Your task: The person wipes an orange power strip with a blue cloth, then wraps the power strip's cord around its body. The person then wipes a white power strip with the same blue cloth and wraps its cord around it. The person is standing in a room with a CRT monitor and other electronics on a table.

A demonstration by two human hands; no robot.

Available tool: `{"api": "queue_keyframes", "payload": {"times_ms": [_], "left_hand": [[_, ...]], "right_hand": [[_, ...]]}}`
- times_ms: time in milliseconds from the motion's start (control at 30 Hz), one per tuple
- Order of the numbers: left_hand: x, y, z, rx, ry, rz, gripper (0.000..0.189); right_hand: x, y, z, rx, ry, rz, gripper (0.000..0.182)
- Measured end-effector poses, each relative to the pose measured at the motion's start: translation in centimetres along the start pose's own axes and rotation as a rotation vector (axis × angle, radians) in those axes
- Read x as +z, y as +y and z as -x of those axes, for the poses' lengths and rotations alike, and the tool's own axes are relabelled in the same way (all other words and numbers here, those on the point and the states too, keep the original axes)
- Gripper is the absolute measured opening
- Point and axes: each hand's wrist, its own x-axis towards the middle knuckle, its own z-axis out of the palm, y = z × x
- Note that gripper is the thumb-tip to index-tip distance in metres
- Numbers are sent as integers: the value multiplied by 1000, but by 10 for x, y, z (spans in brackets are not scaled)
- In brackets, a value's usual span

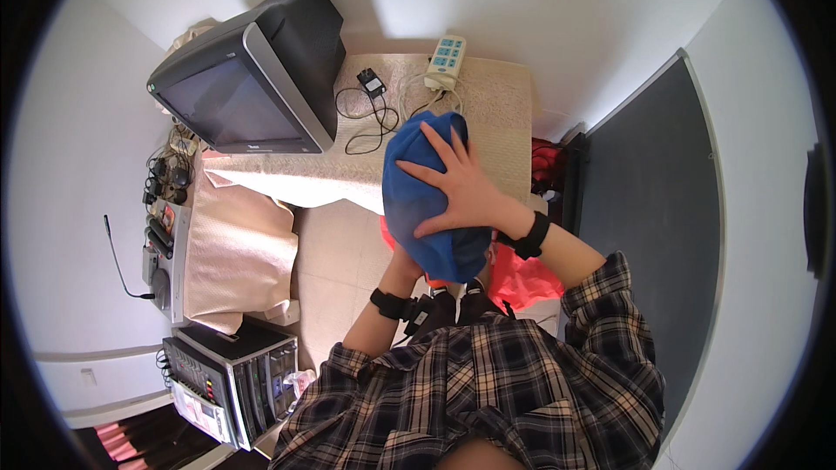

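Note:
A blue cloth bundle [418, 189], rounded and creased, is between my hands in front of my body. My right hand [457, 183] rests across its upper side with the fingers spread over the cloth. From below, my left hand [408, 264] supports it; the bundle hides most of that hand's fingers. Both wrists wear black straps. Red plastic sheeting or a bag [522, 277] shows beneath my right forearm, with another bit of red at the bundle's left edge. My shoes appear on the floor under the bundle.
Ahead stands a cloth-covered table [496, 104] with a CRT television [241, 91], a power strip [447, 62] and a black adapter [371, 83] with loose cable. Left are a gooseneck microphone [117, 261] and an equipment rack [241, 378]. A dark board [653, 222] leans at the right.

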Motion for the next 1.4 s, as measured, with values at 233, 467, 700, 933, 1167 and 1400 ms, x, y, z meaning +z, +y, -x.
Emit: {"api": "queue_keyframes", "payload": {"times_ms": [233,467,700,933,1167,1400], "left_hand": [[12,2,16,-107,237,-271,63],[12,4,26,-79,142,-167,69],[20,29,35,-16,105,-159,71],[43,20,19,-33,97,-133,62],[27,30,10,58,-17,-15,56],[23,73,-5,160,-68,-227,70]], "right_hand": [[42,22,-8,193,21,-171,45],[50,109,5,251,105,-271,27],[-26,49,-6,298,97,-522,35],[-4,1,-26,-15,38,11,51],[-7,-9,9,-166,-73,-161,54],[-7,-9,90,-244,-500,-364,53]]}}
